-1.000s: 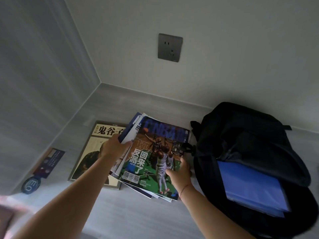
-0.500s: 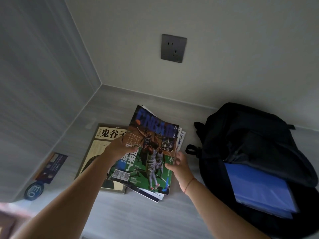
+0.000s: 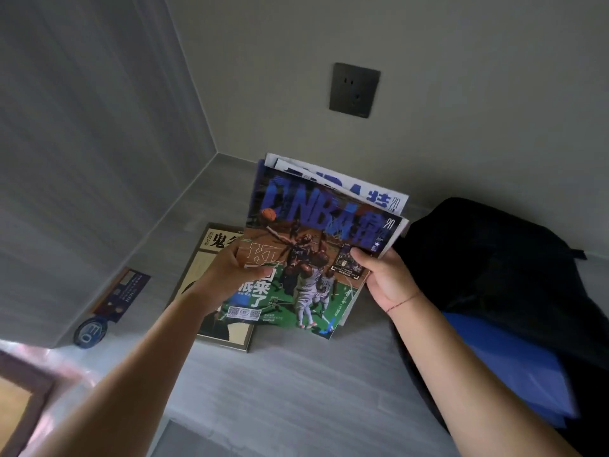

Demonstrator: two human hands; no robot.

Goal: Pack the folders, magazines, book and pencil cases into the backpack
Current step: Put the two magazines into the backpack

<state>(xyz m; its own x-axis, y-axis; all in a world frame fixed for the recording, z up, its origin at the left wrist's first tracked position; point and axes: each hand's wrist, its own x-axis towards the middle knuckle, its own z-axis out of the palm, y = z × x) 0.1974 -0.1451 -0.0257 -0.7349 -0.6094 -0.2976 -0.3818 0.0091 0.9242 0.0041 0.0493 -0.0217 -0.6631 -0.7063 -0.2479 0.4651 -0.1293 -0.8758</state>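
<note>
Both forearms extended; left hand (image 3: 230, 275) and right hand (image 3: 384, 278) grip clamped on magazines (image 3: 316, 245) edges, thumbs on cover.

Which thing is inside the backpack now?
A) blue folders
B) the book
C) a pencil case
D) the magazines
A: blue folders show in the open backpack, while the left hand and right hand hold the magazines outside it, and the book lies beside it.
</note>
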